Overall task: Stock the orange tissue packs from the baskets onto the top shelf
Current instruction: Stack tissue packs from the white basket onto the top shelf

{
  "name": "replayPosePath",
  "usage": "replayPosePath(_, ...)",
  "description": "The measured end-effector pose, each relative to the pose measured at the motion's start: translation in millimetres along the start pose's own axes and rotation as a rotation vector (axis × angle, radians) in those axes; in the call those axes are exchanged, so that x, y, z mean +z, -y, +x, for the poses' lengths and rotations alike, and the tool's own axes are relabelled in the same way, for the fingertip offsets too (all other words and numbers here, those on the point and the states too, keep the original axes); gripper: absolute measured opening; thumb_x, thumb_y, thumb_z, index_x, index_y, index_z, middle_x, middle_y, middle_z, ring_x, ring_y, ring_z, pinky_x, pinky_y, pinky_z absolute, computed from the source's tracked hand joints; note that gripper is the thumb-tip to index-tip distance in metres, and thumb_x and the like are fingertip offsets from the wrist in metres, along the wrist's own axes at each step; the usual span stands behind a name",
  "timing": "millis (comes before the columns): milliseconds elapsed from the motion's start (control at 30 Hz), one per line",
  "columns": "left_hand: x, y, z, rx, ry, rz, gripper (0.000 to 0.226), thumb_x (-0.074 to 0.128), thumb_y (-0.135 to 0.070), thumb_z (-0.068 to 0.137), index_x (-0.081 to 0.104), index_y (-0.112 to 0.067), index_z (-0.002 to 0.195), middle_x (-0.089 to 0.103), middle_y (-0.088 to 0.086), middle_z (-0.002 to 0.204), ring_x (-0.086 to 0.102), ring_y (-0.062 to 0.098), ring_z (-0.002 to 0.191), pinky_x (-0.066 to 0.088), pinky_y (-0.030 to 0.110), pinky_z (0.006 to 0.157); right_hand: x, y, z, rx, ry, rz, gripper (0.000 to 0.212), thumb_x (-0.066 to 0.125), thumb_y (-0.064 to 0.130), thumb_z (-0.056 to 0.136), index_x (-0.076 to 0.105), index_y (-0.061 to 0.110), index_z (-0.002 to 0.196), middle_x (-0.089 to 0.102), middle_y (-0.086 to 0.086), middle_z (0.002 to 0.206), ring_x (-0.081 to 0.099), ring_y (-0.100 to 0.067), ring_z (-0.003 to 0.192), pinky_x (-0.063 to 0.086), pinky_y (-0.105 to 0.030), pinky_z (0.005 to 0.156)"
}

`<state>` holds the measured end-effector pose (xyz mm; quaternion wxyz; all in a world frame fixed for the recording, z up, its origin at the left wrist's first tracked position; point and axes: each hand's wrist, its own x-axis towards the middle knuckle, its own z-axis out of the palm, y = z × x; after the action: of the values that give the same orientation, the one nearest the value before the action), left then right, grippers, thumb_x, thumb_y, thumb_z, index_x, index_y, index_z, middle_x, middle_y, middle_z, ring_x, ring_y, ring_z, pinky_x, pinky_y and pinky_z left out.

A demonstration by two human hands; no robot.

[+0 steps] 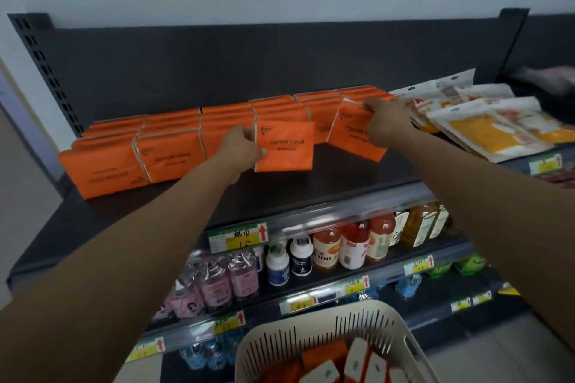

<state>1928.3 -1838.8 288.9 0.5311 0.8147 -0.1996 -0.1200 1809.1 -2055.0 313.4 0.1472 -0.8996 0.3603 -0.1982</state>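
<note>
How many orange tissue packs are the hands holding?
2. One pack stands upright in the left hand; the other pack leans in the right hand. More may be hidden behind.

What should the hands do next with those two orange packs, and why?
Probably slide both packs back against the stocked rows and let go. The left hand grips one orange pack upright, the right hand pinches a second pack, tilted, both in front of the rows on the top shelf. The basket below has more packs waiting.
</note>
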Motion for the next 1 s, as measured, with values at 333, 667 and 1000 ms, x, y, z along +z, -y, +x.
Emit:
replayPosePath(333,43,-3,20,-0.051,-0.164,0.027,0.044,0.065,0.000,0.083,0.047,-0.003,0.123,0.055,0.015,0.126,0.054,0.030,0.115,0.047,0.040,0.098,14,-22,54,-0.141,0.127,-0.031,0.060,0.044,0.004,0.085,0.041,0.028,0.140,0.043,-0.013,0.139,0.037,-0.037,0.128,0.036,-0.042,0.103)
replayPosePath(667,62,-2,37,0.014,-0.257,0.308,0.047,0.068,-0.006,0.081,0.054,-0.005,0.126,0.062,0.014,0.121,0.058,0.029,0.113,0.046,0.035,0.095,38,-28,78,-0.232,0.105,0.127,0.052,0.050,0.010,0.092,0.038,0.018,0.142,0.031,-0.019,0.142,0.033,-0.037,0.128,0.026,-0.036,0.108)
replayPosePath(1000,67,-6,30,0.015,-0.392,0.511,0.020,0.062,-0.016,0.087,0.062,0.002,0.097,0.067,0.019,0.099,0.061,0.035,0.097,0.045,0.034,0.078,50,-35,66,0.018,0.080,0.399,0.061,0.064,0.035,0.087,0.038,-0.002,0.128,0.051,-0.023,0.128,0.050,-0.037,0.118,0.043,-0.040,0.093)
